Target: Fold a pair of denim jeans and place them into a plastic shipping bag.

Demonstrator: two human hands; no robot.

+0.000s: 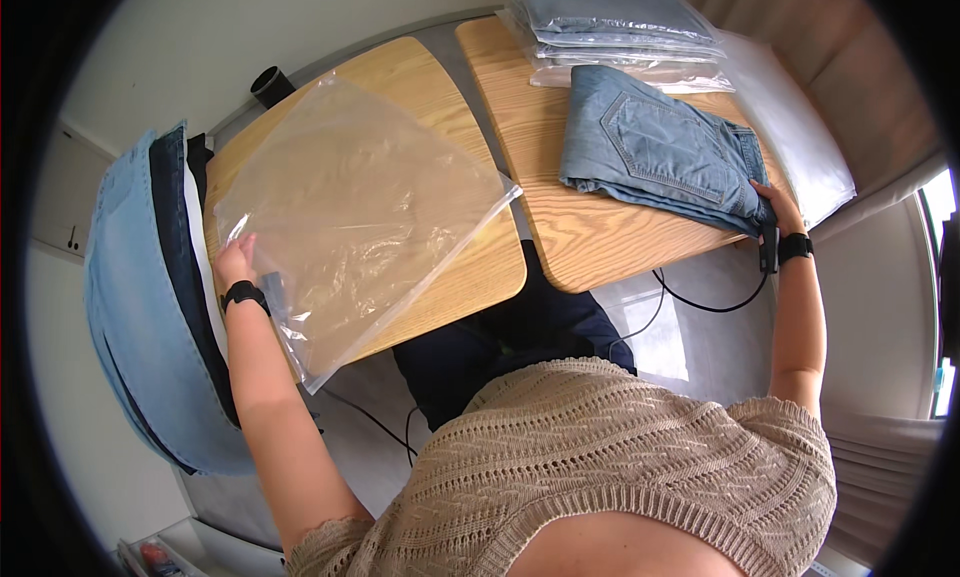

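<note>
A large clear plastic bag (pixel 370 217) lies flat and turned at an angle on the left wooden table, its near corner hanging past the table's edge. My left hand (pixel 237 261) is closed on the bag's left edge, where the film wrinkles and shines. On the right table rests a folded pair of blue jeans (pixel 665 147), back pocket facing up. My right hand (pixel 783 211) grips the waistband end of the jeans at the table's right side, with some fingers hidden by the fabric. Both wrists carry black bands.
Bagged folded jeans (pixel 620 27) are stacked at the back of the right table (pixel 570 242). Beside them lie clear plastic bags (pixel 800 137). Several jeans (pixel 140 287) hang in a pile left of the left table (pixel 470 277). A black cup-shaped container (pixel 271 87) stands behind. Cables (pixel 720 308) run below.
</note>
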